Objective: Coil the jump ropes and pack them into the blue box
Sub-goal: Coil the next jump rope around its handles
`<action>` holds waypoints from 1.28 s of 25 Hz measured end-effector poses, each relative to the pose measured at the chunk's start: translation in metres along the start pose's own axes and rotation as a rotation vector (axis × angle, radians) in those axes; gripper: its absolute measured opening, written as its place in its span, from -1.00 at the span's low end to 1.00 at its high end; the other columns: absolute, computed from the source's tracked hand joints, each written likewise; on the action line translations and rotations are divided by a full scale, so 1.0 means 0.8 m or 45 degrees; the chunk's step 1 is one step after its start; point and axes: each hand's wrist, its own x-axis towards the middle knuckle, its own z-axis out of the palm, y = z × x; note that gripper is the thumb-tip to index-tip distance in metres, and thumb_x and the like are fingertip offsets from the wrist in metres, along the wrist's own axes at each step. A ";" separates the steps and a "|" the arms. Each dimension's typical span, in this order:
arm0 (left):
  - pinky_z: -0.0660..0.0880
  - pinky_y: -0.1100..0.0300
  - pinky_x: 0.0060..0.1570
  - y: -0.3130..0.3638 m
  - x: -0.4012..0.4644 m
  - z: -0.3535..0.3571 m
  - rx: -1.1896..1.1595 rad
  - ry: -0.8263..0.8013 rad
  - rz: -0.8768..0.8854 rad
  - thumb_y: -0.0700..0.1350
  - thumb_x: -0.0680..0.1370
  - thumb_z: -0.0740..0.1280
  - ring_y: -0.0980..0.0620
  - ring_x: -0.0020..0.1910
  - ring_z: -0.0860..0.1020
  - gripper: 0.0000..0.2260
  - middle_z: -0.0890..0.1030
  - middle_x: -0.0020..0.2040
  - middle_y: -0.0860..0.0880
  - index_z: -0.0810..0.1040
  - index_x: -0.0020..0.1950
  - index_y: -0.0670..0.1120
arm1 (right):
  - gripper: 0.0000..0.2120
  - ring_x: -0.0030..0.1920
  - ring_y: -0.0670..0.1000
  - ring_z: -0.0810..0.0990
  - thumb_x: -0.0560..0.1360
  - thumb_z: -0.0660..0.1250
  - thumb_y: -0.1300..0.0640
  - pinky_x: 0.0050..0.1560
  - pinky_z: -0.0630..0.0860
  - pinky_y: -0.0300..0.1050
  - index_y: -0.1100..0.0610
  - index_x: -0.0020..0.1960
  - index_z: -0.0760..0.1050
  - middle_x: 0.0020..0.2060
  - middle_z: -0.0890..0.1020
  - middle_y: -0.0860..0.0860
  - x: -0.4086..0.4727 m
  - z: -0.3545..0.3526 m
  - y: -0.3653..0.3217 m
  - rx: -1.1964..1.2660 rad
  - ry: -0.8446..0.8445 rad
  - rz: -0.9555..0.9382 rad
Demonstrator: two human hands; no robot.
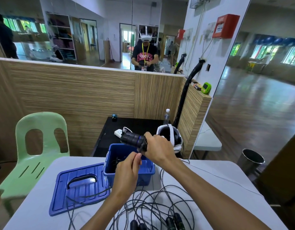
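Note:
My right hand [157,147] grips a pair of black jump-rope handles [131,139] held level above the blue box [148,170], with black cord wound round them next to my fingers. My left hand [129,167] pinches that cord just below the handles, over the box's opening. The box stands open on the white table [226,183]; something dark lies inside, partly hidden by my left hand. A tangle of loose black rope [160,201] spreads over the table in front of me, with several black handles [173,221] at the near edge.
The blue lid [77,188] lies flat left of the box. A green plastic chair [35,146] stands at the left. Behind the box, a black table holds a headset [175,135], a power strip [119,132] and a water bottle [166,117]. A metal bin [251,161] stands at right.

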 end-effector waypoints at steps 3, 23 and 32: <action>0.37 0.24 -0.45 0.018 -0.009 -0.010 0.098 0.031 0.148 -0.07 0.63 0.18 0.11 -0.42 0.47 -0.74 0.48 -0.44 0.07 0.46 -0.25 0.01 | -0.63 -0.11 0.17 0.61 0.49 0.39 -0.07 -0.26 0.43 -0.05 0.09 0.15 0.37 -0.09 0.61 0.11 0.000 0.003 0.010 0.008 -0.022 0.060; 0.46 0.29 -0.07 -0.041 0.062 -0.048 0.441 -0.536 0.234 -0.18 0.59 0.19 0.16 -0.09 0.58 -0.78 0.61 0.08 -0.10 0.53 0.20 -0.11 | -0.54 -0.21 0.03 0.60 0.38 0.32 -0.41 -0.16 0.55 -0.03 -0.05 0.01 0.42 -0.21 0.62 -0.03 -0.014 -0.034 0.008 0.285 -0.304 -0.355; 0.26 0.08 -0.28 0.026 0.137 -0.082 1.519 -0.807 0.944 -0.11 0.64 0.16 -0.17 -0.09 0.58 -0.83 0.60 -0.02 -0.08 0.46 0.15 -0.13 | -0.51 -0.10 0.21 0.60 0.48 0.29 -0.27 -0.24 0.43 0.00 0.14 0.11 0.42 -0.07 0.62 0.14 -0.042 -0.005 0.000 -0.148 -0.326 -0.547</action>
